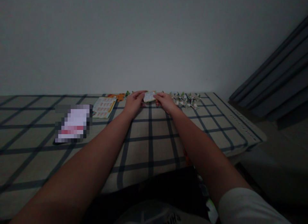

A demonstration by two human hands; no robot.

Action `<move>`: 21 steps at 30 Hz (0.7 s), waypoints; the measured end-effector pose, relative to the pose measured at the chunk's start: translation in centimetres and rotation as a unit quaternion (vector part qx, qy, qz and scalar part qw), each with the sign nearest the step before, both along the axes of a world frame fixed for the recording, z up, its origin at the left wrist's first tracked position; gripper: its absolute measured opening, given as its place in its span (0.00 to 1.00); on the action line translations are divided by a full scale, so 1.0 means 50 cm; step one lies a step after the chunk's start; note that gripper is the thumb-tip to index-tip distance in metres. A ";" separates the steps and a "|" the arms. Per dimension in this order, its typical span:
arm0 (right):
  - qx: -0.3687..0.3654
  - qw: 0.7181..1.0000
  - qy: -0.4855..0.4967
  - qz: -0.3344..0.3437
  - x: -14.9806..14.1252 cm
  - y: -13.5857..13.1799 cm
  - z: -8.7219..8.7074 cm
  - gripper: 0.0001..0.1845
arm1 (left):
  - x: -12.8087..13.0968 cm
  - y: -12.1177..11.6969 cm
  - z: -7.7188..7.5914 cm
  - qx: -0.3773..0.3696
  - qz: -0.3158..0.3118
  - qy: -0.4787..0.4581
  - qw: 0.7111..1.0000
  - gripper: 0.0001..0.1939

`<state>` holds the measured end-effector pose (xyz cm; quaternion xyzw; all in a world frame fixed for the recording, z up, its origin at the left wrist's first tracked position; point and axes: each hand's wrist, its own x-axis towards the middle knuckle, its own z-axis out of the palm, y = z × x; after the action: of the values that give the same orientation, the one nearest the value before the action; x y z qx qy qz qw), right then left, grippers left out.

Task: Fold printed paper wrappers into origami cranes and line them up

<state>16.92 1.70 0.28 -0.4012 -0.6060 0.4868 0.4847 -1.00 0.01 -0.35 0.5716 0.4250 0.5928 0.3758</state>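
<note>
Both arms reach out over the table, and the hands meet at a small printed card (149, 96) near the far edge. My left hand (134, 103) grips the card's left side between thumb and fingers. The right side is pinched by my right hand (165, 102). The card is pale with fine print, too small to read, and yellowish at its edge. Just beyond my right hand lies a heap of small silvery-white wrapped pieces (186, 99), with twisted ends and green bits. Orange and green printed scraps (117, 96) lie left of my left hand.
A checked cloth (149, 147) covers the table, which meets a plain wall (154, 41). On the left are a blurred-out phone-like device (74, 123) and a printed sheet (104, 107) with red-and-white blocks. A dark curtain (276, 63) hangs at the right, past the table's edge.
</note>
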 end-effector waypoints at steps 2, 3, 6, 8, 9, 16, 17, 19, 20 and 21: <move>0.005 1.000 -0.019 -0.005 -0.003 -0.001 0.000 0.06 | -0.002 0.003 0.000 0.003 0.003 0.000 1.000 0.18; 0.014 0.999 -0.032 -0.010 -0.004 0.000 0.000 0.09 | -0.002 0.004 0.000 -0.001 0.006 0.005 1.000 0.18; 0.067 0.994 -0.069 -0.053 -0.007 0.005 -0.006 0.20 | -0.002 0.004 0.002 -0.018 0.018 0.013 1.000 0.17; 0.130 0.983 -0.091 -0.091 -0.007 0.007 -0.010 0.24 | 0.000 0.001 0.003 -0.024 0.025 0.006 0.999 0.17; 0.168 0.975 -0.107 -0.100 -0.007 0.007 -0.012 0.24 | 0.001 0.000 0.004 -0.025 0.027 0.004 0.999 0.17; 0.285 0.935 -0.204 -0.062 -0.010 -0.010 -0.016 0.20 | 0.000 -0.008 0.008 -0.022 0.045 0.043 0.998 0.18; 0.282 0.935 -0.206 -0.058 -0.011 -0.011 -0.017 0.21 | -0.001 -0.008 0.007 -0.016 0.045 0.050 0.998 0.18; 0.279 0.937 -0.202 -0.051 -0.010 -0.010 -0.020 0.20 | -0.002 -0.006 0.006 -0.007 0.038 0.055 0.998 0.18; 0.279 0.938 -0.200 -0.046 -0.010 -0.008 -0.022 0.20 | -0.002 -0.006 0.005 -0.004 0.034 0.051 0.998 0.18; 0.279 0.939 -0.198 -0.041 -0.010 -0.006 -0.023 0.19 | -0.002 -0.005 0.005 -0.005 0.029 0.043 0.999 0.18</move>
<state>16.42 1.38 -0.87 -0.3624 -0.7841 0.1883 0.4673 -1.09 -0.23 -0.11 0.5816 0.4604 0.5764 0.3428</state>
